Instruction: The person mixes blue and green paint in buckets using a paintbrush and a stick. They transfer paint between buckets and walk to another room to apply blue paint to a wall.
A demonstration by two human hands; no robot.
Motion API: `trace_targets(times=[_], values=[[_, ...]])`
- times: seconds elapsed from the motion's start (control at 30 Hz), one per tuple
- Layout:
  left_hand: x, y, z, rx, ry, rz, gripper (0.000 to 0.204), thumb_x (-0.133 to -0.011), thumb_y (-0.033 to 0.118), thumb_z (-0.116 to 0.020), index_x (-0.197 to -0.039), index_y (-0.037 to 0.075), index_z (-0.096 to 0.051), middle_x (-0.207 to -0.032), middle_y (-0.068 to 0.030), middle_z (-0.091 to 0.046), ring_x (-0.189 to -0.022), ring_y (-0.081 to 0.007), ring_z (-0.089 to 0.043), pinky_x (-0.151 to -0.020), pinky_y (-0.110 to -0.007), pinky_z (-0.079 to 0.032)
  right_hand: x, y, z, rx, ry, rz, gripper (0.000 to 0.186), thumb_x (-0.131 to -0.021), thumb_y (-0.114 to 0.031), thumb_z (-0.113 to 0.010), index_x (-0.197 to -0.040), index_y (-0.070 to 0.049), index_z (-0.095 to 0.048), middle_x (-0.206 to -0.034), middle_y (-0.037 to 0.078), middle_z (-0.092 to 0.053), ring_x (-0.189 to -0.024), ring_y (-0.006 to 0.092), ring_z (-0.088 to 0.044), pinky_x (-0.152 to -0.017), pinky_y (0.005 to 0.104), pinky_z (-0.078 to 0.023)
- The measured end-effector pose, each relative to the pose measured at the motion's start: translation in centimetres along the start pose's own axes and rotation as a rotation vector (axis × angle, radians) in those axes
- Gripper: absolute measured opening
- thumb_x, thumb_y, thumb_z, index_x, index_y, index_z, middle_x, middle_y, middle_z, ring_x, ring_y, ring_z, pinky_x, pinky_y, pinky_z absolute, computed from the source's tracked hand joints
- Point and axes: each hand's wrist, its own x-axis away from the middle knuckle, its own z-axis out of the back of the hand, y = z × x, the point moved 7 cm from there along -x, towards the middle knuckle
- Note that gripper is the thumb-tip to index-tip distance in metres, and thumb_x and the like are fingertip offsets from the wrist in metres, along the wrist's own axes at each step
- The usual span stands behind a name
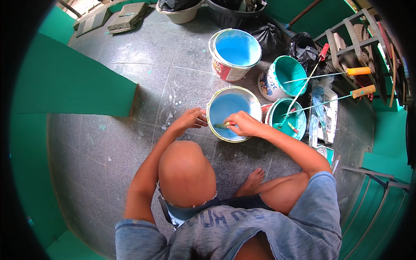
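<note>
My right hand (242,123) grips a small paintbrush (223,125) with a reddish handle, its head inside a round bucket of light-blue paint (234,103). My left hand (193,117) is at that bucket's left side, fingers apart and loosely bent, the fingertips close to the wall; contact is unclear. Just right stands a bucket of teal paint (291,104) with another red-handled brush (293,127) and long roller rods in it. Behind are a bucket with a teal interior (289,72) and a larger bucket of brighter blue paint (236,48).
I sit on a speckled tiled floor (117,151). A green pillar (73,80) is at left, stone slabs (122,22) behind. Black bags (265,40), tubs (229,13), a slatted rack (354,34) and a white tray (326,115) line the right and back. A folded metal frame (377,186) stands lower right.
</note>
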Motion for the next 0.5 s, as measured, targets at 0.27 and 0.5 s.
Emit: trace_targets(times=[0.27, 0.5], values=[[0.7, -2.8, 0.3, -0.015, 0.175, -0.004, 0.024, -0.09, 0.025, -0.043, -0.104, 0.01, -0.056, -0.098, -0.0039, -0.059, -0.093, -0.0149, -0.057, -0.081, -0.033, -0.043, -2.3, 0.6, 2.0, 0.478, 0.251, 0.122, 0.006, -0.074, -0.002, -0.058, -0.079, 0.001, -0.06, -0.078, 0.019, -0.058, -0.08, 0.0348, -0.058, -0.07, 0.0434, -0.047], [-1.6, 3.7, 2.1, -0.139, 0.149, -0.26, 0.029, -0.092, 0.023, -0.041, -0.113, 0.007, -0.055, -0.11, -0.0066, -0.056, -0.104, -0.0183, -0.053, -0.089, -0.036, -0.04, 0.0, 0.6, 1.4, 0.378, -0.097, -0.078, 0.012, -0.077, -0.01, -0.059, -0.082, 0.001, -0.062, -0.08, 0.02, -0.061, -0.077, 0.0373, -0.06, -0.071, 0.0446, -0.048]])
